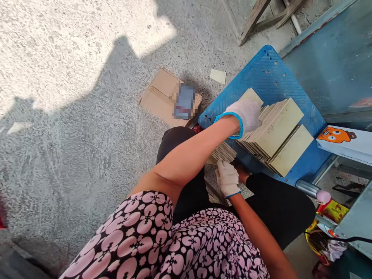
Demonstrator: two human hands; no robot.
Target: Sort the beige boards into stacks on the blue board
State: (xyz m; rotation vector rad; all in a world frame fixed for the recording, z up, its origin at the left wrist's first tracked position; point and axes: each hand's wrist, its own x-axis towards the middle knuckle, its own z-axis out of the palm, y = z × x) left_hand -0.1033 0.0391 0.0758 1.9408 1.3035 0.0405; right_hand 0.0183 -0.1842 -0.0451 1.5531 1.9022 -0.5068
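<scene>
My left hand (pixel 247 114), in a white glove with a blue cuff, reaches across to a fanned stack of beige tiles (pixel 279 135) lying on a blue perforated plate (pixel 270 73). Its fingers are curled over the stack's left end, where one tile (pixel 252 95) sticks up behind the glove. My right hand (pixel 227 179), gloved the same way, sits lower between my knees. Its closed fingers press against the underside of a smaller stack of tiles (pixel 223 152) at the plate's near edge.
A flattened cardboard box (pixel 158 97) lies on the concrete floor, with a loose tile (pixel 217 76) beyond it. A blue machine body (pixel 334 58) stands at right, with a white carton showing an orange cartoon (pixel 345 141), a pink-knobbed metal lever (pixel 312 190) and wooden framing (pixel 258 15).
</scene>
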